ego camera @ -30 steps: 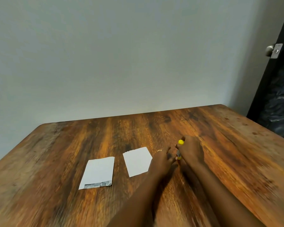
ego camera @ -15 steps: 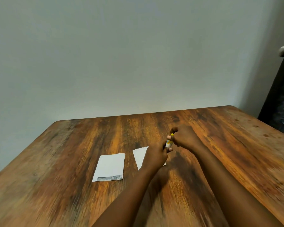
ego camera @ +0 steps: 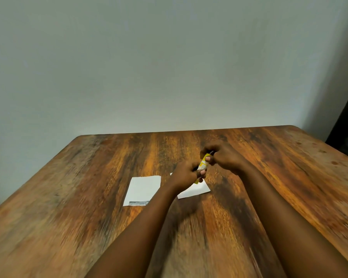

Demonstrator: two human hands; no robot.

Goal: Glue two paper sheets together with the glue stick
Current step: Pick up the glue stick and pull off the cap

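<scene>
Two-handed grip on yellow-labelled glue stick (ego camera: 202, 164)

soft even light; near table (ego camera: 72, 227) edge motion-blurred.

Two sheets on table (ego camera: 88, 197): left sheet (ego camera: 143, 189) beside right sheet (ego camera: 195, 190); hands with glue stick (ego camera: 203, 164) above right one.

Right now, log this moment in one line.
step: likely uncapping | left hand: grips glue stick lower end | right hand: grips its upper end | left sheet and right sheet: flat on table, apart
</scene>
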